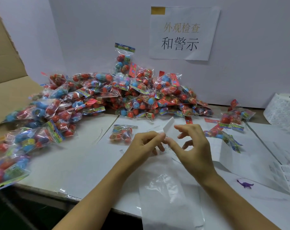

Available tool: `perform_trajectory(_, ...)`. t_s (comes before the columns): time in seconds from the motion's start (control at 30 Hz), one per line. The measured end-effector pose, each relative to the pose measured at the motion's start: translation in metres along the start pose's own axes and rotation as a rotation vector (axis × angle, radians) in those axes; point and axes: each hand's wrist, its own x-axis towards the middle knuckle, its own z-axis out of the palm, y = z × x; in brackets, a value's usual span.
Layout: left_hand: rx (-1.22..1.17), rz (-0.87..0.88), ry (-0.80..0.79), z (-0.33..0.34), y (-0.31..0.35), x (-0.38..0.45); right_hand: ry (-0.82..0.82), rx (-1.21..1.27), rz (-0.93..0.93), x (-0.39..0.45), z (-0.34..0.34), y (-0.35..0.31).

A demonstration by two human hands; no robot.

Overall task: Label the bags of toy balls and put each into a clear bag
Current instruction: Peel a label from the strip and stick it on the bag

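From the head view, the left hand (145, 142) pinches a white label strip (168, 126) between thumb and fingertips, while the right hand (193, 147) hovers just beside it, fingers loosely spread and holding nothing. A clear bag (169, 195) lies flat on the white surface (71, 166) beneath the wrists. One bag of toy balls (121, 132) rests just left of the hands, before a large heap of bags (117, 93). A label roll (283, 108) sits far right.

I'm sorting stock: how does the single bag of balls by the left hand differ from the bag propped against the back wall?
The single bag lies flat and alone on the white paper; the propped bag stands upright atop the pile, leaning on the wall. The single bag's header points sideways; the propped bag's points up. Both are clear packs of red and blue balls.
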Motion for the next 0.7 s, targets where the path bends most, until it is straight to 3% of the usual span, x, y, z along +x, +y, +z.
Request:
perform_trajectory(0.2,-0.11,0.006,0.029,-0.008,0.0005,0.0007,-0.187,0.167,0.159,0.0012,-0.0022,-0.003)
perform_trajectory(0.47,-0.129,-0.009,-0.019,-0.0075,0.0007,0.0017,-0.215,0.313,0.372,0.0051,-0.004,0.0048)
perform_trajectory(0.7,-0.089,-0.029,-0.071,-0.0084,-0.002,0.0015,-0.19,0.294,0.206,0.0024,-0.0025,-0.0046)
